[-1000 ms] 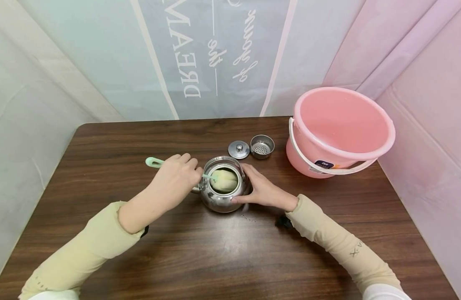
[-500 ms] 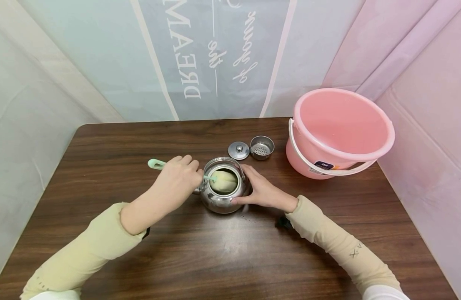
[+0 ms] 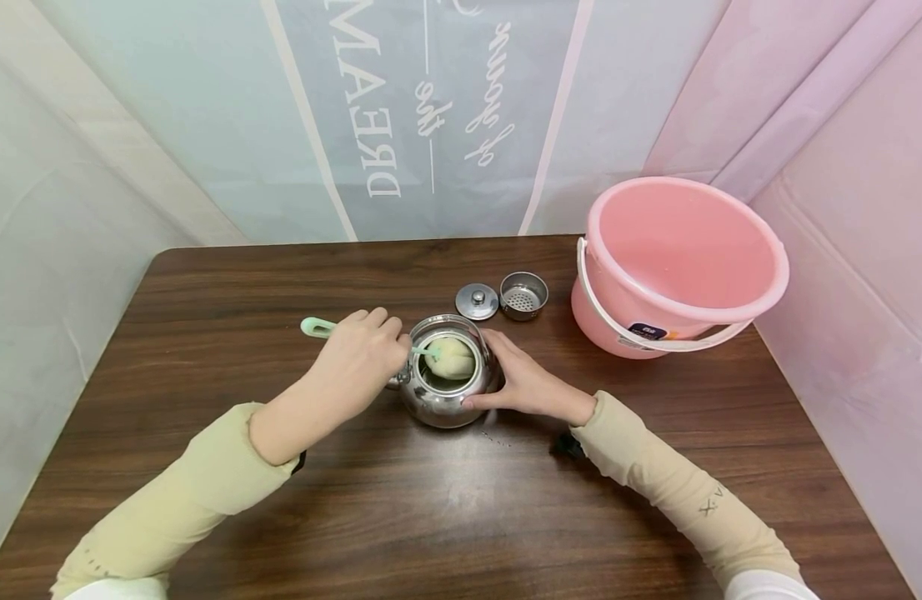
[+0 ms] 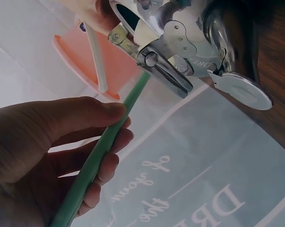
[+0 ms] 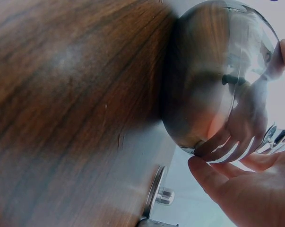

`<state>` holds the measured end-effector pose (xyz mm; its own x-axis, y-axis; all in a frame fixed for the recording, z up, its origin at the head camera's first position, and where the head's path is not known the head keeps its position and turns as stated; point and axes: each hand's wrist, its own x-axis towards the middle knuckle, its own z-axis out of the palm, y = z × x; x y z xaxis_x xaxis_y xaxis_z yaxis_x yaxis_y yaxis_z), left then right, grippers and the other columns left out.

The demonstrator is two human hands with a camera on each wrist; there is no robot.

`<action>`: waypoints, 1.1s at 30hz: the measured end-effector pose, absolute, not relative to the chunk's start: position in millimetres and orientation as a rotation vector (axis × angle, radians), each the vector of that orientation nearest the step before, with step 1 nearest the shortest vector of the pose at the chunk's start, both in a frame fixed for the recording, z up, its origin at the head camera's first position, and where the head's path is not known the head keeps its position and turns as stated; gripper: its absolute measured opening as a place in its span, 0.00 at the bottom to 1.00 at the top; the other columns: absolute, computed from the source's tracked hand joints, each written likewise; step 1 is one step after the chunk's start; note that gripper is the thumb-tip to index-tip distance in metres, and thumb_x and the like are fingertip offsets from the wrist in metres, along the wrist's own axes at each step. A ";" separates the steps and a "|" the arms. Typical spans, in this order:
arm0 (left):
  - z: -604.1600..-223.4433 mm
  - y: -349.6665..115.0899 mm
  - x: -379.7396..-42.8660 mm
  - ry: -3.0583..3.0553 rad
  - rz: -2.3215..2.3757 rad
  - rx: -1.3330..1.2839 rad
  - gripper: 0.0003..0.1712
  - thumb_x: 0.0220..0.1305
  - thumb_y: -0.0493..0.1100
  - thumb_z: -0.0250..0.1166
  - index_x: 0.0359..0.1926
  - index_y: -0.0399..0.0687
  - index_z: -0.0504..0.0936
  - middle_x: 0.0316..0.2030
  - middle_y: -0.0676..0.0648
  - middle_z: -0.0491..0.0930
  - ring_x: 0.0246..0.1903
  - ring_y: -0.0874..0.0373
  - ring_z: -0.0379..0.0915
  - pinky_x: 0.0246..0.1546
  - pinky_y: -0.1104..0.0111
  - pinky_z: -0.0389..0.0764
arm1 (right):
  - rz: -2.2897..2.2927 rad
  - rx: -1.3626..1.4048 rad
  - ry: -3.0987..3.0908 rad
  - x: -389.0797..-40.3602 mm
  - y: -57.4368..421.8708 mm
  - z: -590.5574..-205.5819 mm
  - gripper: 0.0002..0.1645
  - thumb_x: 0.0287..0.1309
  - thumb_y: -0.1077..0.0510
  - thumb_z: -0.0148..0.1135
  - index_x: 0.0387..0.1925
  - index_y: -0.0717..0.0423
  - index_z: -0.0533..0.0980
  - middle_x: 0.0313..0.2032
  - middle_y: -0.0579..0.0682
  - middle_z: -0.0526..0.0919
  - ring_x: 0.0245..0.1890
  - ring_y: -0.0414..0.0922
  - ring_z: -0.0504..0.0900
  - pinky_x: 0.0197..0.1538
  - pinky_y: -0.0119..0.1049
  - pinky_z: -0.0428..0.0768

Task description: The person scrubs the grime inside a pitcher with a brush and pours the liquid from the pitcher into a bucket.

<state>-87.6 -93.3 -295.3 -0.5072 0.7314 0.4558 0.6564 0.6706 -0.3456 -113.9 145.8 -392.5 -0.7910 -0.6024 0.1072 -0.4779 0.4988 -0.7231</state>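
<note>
A shiny steel kettle [image 3: 440, 412] stands upright on the table, its lid off. My left hand [image 3: 359, 357] grips the green handle [image 4: 100, 153] of a cleaning brush, fingers wrapped below and thumb on top in the left wrist view. The brush's pale sponge head [image 3: 453, 360] sits inside the kettle's round mouth. Against the kettle's right side, my right hand [image 3: 527, 377] holds the body, thumb toward the front and fingers round the back. In the right wrist view its fingertips touch the polished wall. The kettle's spout [image 4: 234, 47] appears in the left wrist view.
Behind the kettle lie its round steel lid [image 3: 477, 301] and a small perforated strainer [image 3: 524, 297]. A pink bucket [image 3: 678, 250] with a white handle stands at the back right. Several water drops [image 3: 497, 438] lie on the wooden table [image 3: 446, 517] beside the kettle.
My left hand and the brush have shifted slightly to the right, and the sponge head has turned and moved a little within the kettle's mouth. My right hand and the kettle stay put.
</note>
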 end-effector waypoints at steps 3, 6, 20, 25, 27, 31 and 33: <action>-295.2 -93.2 -88.4 -2.312 0.171 -1.073 0.14 0.40 0.25 0.62 0.11 0.44 0.71 0.13 0.48 0.64 0.17 0.52 0.61 0.17 0.69 0.59 | -1.170 -0.933 2.575 -114.1 145.9 -392.8 0.57 0.38 0.43 0.73 0.65 0.59 0.54 0.61 0.55 0.61 0.61 0.47 0.62 0.62 0.44 0.61; -295.1 -93.2 -89.3 -2.320 0.164 -1.081 0.14 0.40 0.24 0.62 0.11 0.44 0.71 0.13 0.47 0.65 0.16 0.52 0.61 0.17 0.69 0.60 | -1.175 -0.923 2.570 -113.8 146.1 -392.8 0.57 0.38 0.42 0.72 0.65 0.58 0.54 0.61 0.54 0.61 0.61 0.46 0.62 0.62 0.44 0.61; -298.8 -96.5 -94.0 -2.335 0.014 -1.139 0.15 0.38 0.25 0.58 0.09 0.46 0.66 0.12 0.50 0.62 0.13 0.56 0.54 0.14 0.71 0.56 | -1.166 -0.908 2.566 -113.4 146.1 -391.4 0.57 0.38 0.40 0.72 0.65 0.55 0.55 0.60 0.51 0.62 0.60 0.44 0.63 0.61 0.43 0.62; -298.2 -98.9 -94.9 -2.369 -0.028 -1.151 0.15 0.37 0.28 0.60 0.09 0.47 0.66 0.12 0.51 0.61 0.13 0.57 0.54 0.14 0.71 0.56 | -1.160 -0.915 2.570 -113.8 146.0 -392.3 0.57 0.38 0.39 0.71 0.65 0.55 0.55 0.60 0.52 0.62 0.60 0.44 0.62 0.61 0.43 0.62; -297.5 -99.8 -95.1 -2.387 -0.035 -1.159 0.14 0.38 0.29 0.61 0.09 0.47 0.67 0.12 0.51 0.61 0.13 0.57 0.54 0.14 0.71 0.56 | -1.165 -0.920 2.572 -114.0 145.9 -392.8 0.57 0.38 0.39 0.71 0.65 0.56 0.55 0.60 0.52 0.62 0.59 0.44 0.63 0.61 0.43 0.62; -294.9 -102.8 -95.4 -2.424 -0.025 -1.184 0.12 0.37 0.31 0.66 0.11 0.47 0.72 0.12 0.52 0.63 0.14 0.57 0.57 0.14 0.71 0.59 | -1.179 -0.954 2.593 -113.6 145.8 -393.8 0.57 0.38 0.39 0.71 0.64 0.58 0.55 0.59 0.54 0.63 0.59 0.46 0.64 0.60 0.44 0.64; -293.3 -104.3 -95.6 -2.441 -0.014 -1.201 0.10 0.36 0.33 0.68 0.13 0.47 0.74 0.13 0.53 0.64 0.15 0.57 0.59 0.15 0.71 0.60 | -1.191 -0.973 2.601 -113.4 145.9 -394.4 0.57 0.38 0.38 0.71 0.64 0.59 0.56 0.59 0.54 0.63 0.59 0.46 0.64 0.60 0.45 0.64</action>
<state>-95.6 -104.3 -293.3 -0.5401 0.7556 0.3707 0.7597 0.6272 -0.1717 -113.4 145.9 -394.4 -0.7861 -0.5998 0.1494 -0.5050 0.4838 -0.7148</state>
